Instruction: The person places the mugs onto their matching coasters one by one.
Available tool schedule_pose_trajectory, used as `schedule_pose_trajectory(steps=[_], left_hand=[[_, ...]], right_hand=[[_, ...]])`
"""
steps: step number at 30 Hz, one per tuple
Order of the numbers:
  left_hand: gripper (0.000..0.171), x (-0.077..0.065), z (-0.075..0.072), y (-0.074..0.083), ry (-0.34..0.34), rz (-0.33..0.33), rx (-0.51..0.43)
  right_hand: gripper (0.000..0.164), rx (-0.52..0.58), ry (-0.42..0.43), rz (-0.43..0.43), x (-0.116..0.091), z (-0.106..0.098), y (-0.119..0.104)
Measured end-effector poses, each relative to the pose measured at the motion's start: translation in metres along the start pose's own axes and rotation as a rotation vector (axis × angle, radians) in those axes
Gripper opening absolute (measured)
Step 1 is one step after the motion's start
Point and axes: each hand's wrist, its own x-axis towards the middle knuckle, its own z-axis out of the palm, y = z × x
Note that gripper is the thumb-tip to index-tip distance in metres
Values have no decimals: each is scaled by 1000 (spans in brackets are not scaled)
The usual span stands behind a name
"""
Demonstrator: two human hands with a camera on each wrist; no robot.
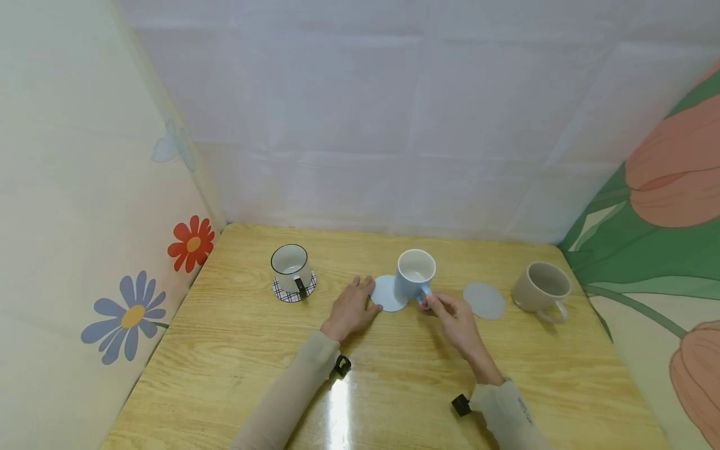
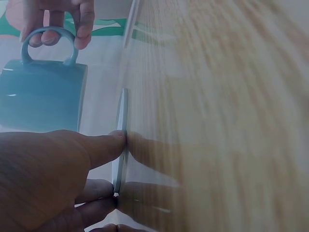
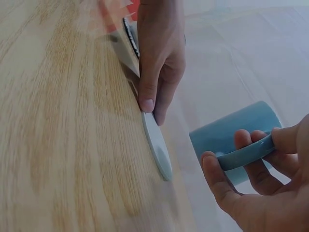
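Observation:
A light blue mug is held above the table by its handle; my right hand pinches that handle between thumb and fingers. Both wrist views show the mug apart from the light blue round coaster. That coaster lies on the table left of and partly behind the mug. My left hand is low at the coaster's left edge, thumb and fingertips holding its rim. The right wrist view shows the left thumb on the coaster.
At left, a white mug with black rim and handle stands on a checked coaster. To the right lie a grey round coaster and a beige mug on the wooden table. A white cloth wall rises behind.

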Motion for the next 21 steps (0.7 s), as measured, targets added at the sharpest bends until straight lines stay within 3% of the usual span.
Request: schedule_pose_trajectory(steps=[4,17,21], left_hand=[[61,3,6,-7,22,21,10],[62,-2,-6,6,0,0,18],[63,0,2,-2,16,-1,-13]], right_hand=[[28,6,0,-21,1,1,2],[28,10,-15,-7,3,5,1],[29,8,-33,-2,4,6,1]])
